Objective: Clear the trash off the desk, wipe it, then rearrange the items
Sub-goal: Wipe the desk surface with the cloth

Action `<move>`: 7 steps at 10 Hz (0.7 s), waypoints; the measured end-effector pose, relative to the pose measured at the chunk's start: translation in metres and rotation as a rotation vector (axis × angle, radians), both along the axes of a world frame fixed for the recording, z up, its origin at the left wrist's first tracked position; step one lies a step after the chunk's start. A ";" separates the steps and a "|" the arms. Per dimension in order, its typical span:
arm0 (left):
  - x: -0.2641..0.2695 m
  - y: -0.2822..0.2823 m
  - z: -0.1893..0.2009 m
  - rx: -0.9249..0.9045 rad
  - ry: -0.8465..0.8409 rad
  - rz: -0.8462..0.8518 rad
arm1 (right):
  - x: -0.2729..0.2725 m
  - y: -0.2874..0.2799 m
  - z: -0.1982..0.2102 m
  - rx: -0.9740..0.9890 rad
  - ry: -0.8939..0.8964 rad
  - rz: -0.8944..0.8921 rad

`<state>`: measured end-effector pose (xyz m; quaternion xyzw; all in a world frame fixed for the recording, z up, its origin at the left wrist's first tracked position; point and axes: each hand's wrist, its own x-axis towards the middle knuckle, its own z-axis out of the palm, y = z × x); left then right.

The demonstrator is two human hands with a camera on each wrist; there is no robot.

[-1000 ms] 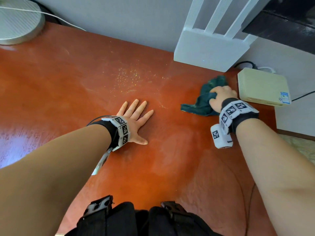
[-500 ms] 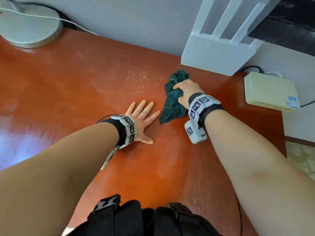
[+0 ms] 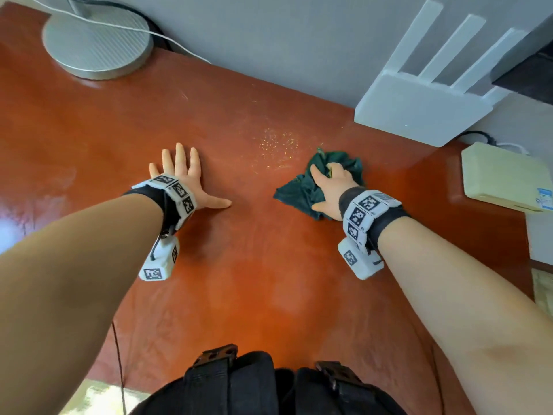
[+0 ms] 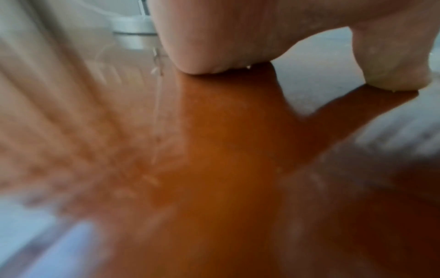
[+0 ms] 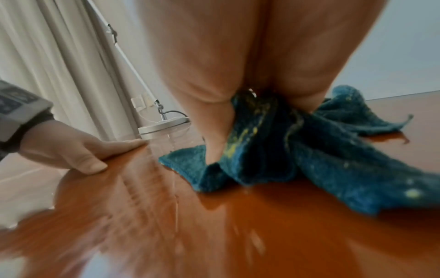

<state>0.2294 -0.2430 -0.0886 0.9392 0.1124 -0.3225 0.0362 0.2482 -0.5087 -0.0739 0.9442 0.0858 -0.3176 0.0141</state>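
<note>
A crumpled dark teal cloth (image 3: 302, 188) (image 5: 321, 150) lies on the glossy red-brown desk (image 3: 269, 280), flecked with yellow crumbs. My right hand (image 3: 330, 182) (image 5: 238, 75) bunches and grips the cloth, pressing it onto the desk. A scatter of yellow crumbs (image 3: 276, 145) sits just beyond and left of the cloth. My left hand (image 3: 182, 175) (image 5: 78, 150) lies flat on the desk with fingers spread, well left of the cloth, holding nothing. In the left wrist view only my palm's underside (image 4: 226, 37) and the blurred desk show.
A round grey lamp base (image 3: 95, 40) with a white cable stands at the back left. A white router (image 3: 425, 106) with antennas leans by the wall at the back right. A cream box (image 3: 505, 178) sits at the desk's right edge.
My right hand swept the cloth left from beside the cream box towards the crumbs, then a little back to the right. My left hand stayed flat on the desk; the camera shifted.
</note>
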 end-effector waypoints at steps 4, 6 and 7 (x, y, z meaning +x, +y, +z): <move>0.005 0.006 -0.012 -0.032 0.037 -0.006 | 0.137 0.050 -0.007 0.064 -0.255 -0.194; 0.007 0.007 -0.011 -0.043 0.047 0.003 | 0.142 0.045 -0.005 0.207 -0.372 -0.277; 0.007 0.006 -0.011 -0.040 0.046 0.001 | 0.126 0.055 0.013 0.486 -0.407 -0.262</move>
